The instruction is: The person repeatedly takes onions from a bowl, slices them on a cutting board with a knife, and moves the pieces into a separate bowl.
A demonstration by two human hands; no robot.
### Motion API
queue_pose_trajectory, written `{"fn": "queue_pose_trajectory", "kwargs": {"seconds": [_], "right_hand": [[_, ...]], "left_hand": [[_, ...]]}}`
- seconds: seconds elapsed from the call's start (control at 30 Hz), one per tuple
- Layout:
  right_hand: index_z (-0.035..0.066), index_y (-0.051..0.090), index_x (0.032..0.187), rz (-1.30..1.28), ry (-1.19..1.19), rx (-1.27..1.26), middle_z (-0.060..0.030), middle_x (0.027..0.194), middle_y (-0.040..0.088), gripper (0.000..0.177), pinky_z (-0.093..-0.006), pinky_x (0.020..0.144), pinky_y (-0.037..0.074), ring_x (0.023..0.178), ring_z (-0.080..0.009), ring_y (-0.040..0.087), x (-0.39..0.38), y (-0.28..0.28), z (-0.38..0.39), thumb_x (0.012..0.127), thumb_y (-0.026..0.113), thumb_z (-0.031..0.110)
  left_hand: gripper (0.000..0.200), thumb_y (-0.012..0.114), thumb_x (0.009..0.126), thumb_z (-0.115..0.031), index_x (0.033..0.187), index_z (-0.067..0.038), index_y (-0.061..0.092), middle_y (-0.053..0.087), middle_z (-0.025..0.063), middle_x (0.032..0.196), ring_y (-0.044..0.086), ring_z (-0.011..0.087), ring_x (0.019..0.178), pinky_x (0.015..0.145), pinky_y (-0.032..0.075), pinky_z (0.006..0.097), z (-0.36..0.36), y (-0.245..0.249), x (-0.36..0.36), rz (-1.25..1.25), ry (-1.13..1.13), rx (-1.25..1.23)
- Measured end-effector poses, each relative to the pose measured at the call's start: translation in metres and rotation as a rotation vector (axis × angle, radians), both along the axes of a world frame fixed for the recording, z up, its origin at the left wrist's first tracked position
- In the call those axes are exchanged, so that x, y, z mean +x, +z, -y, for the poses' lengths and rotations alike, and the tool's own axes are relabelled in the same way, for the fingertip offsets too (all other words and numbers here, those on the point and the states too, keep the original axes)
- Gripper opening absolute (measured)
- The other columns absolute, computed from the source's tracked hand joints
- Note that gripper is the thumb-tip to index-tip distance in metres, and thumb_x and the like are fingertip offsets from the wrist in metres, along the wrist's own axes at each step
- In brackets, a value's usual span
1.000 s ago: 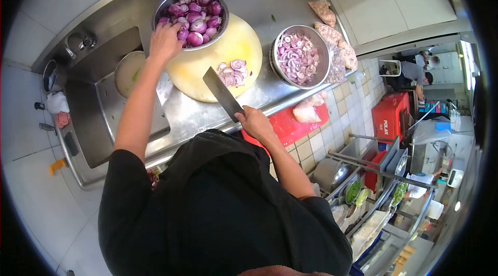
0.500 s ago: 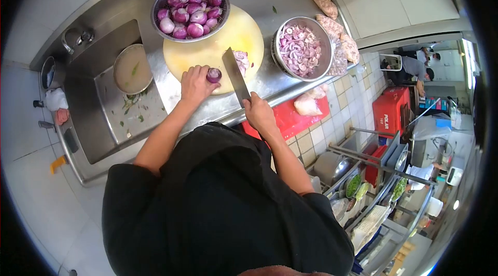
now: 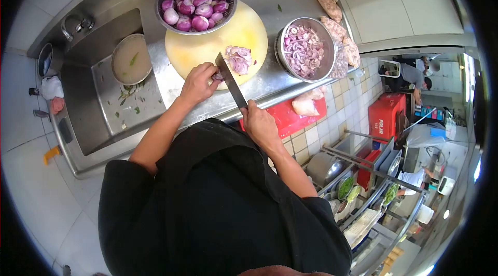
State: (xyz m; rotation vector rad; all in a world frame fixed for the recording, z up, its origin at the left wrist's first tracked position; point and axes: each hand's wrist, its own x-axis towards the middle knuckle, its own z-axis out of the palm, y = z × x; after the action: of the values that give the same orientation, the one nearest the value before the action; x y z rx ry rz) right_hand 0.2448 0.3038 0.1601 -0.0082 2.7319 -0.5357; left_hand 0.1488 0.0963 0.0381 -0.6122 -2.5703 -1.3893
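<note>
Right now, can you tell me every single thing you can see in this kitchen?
whole onions: many, purple, in the onion bowl
onion bowl: one, steel, at the back of the board
chopping board: one, yellow, round, on the counter
counter: one, steel, in front of the person
onion slices: one pile, purple, on the board
slice bowl: one, steel, right of the board, full of purple slices
knife: one, grey blade, over the board
cut onion: one, purple, against the blade
sink: one, steel, on the left
sink bowl: one, steel, holding cloudy liquid
bags: several, clear, pinkish contents, right end of the counter
red box: one, on the floor at right
left hand: holding the cut onion
right hand: gripping the knife
</note>
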Motion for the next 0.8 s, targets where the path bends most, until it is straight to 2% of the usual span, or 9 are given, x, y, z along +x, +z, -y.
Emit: {"fn": "queue_pose_trajectory", "kwargs": {"seconds": [0.17,0.2,0.3,0.33,0.43,0.47,0.57,0.67,0.8], "right_hand": [[-0.003,0.057,0.104,-0.015,0.027,-0.032,-0.0295,0.083,0.071,0.023,-0.0604,0.073,0.055,0.082,-0.0499,0.071,-0.015,-0.050,0.015,0.105,0.053,0.020],[-0.003,0.058,0.106,-0.014,0.026,-0.012,-0.0303,0.084,0.071,0.028,-0.0604,0.076,0.055,0.085,-0.0509,0.071,-0.021,-0.055,0.013,0.105,0.054,0.024],[-0.003,0.060,0.106,0.001,-0.065,-0.107,-0.0316,0.087,0.071,0.032,-0.0614,0.080,0.054,0.088,-0.0518,0.070,-0.029,-0.056,-0.010,0.105,0.055,0.029],[-0.001,0.061,0.106,0.017,-0.074,-0.086,-0.0326,0.089,0.071,0.034,-0.0625,0.083,0.053,0.090,-0.0522,0.069,-0.033,-0.056,-0.016,0.105,0.056,0.032],[-0.003,0.060,0.105,0.019,-0.114,-0.045,-0.0336,0.096,0.070,0.034,-0.0624,0.083,0.051,0.095,-0.0532,0.068,-0.039,-0.048,-0.024,0.104,0.059,0.032],[-0.002,0.060,0.105,0.028,-0.116,-0.007,-0.0319,0.092,0.071,0.033,-0.0626,0.081,0.052,0.091,-0.0536,0.068,-0.040,-0.045,-0.023,0.104,0.059,0.031],[-0.001,0.062,0.108,0.025,-0.092,-0.017,-0.0306,0.087,0.072,0.032,-0.0618,0.081,0.054,0.088,-0.0509,0.071,-0.035,-0.028,-0.016,0.105,0.056,0.030],[0.000,0.062,0.108,0.019,-0.050,0.012,-0.0292,0.085,0.072,0.029,-0.0614,0.078,0.055,0.084,-0.0499,0.071,-0.025,-0.041,-0.010,0.105,0.056,0.028],[0.000,0.061,0.106,0.003,-0.026,0.046,-0.0286,0.085,0.073,0.026,-0.0606,0.074,0.056,0.082,-0.0492,0.072,-0.025,-0.015,-0.003,0.105,0.055,0.025]], "left_hand": [[0.034,0.080,0.077,-0.010,0.108,-0.003,0.067,0.065,0.0135,0.106,0.064,0.0357,0.100,0.089,0.049,0.0447,-0.001,-0.003,0.005,0.029,-0.003,-0.043],[0.036,0.080,0.077,-0.009,0.110,-0.004,0.067,0.065,0.0125,0.107,0.064,0.0347,0.101,0.090,0.048,0.0449,-0.001,-0.002,0.003,0.041,-0.002,-0.054],[0.036,0.079,0.077,-0.010,0.110,-0.005,0.066,0.065,0.0111,0.109,0.063,0.0335,0.104,0.091,0.047,0.0463,-0.012,0.000,0.002,-0.111,0.031,-0.003],[0.038,0.079,0.077,-0.014,0.113,-0.006,0.068,0.065,0.0118,0.113,0.063,0.0326,0.108,0.092,0.046,0.0463,-0.012,-0.001,-0.003,-0.066,-0.004,-0.045],[0.039,0.079,0.079,-0.014,0.116,-0.007,0.070,0.067,0.0130,0.113,0.064,0.0345,0.106,0.095,0.046,0.0441,-0.012,0.012,-0.021,0.044,-0.054,-0.364],[0.034,0.078,0.078,-0.015,0.111,-0.007,0.072,0.068,0.0126,0.110,0.064,0.0336,0.104,0.094,0.047,0.0456,-0.009,0.014,-0.025,0.085,-0.079,-0.403],[0.024,0.075,0.078,-0.011,0.101,-0.005,0.070,0.066,0.0118,0.103,0.064,0.0337,0.100,0.091,0.049,0.0461,-0.002,0.010,-0.026,-0.038,-0.028,-0.046],[0.020,0.073,0.077,-0.005,0.097,-0.004,0.068,0.064,0.0125,0.099,0.062,0.0347,0.097,0.089,0.050,0.0451,0.005,0.010,-0.020,-0.019,-0.127,0.024],[0.017,0.069,0.075,0.000,0.091,-0.004,0.065,0.062,0.0123,0.094,0.060,0.0348,0.093,0.084,0.050,0.0434,0.005,0.008,-0.027,-0.070,-0.207,-0.013]]}}
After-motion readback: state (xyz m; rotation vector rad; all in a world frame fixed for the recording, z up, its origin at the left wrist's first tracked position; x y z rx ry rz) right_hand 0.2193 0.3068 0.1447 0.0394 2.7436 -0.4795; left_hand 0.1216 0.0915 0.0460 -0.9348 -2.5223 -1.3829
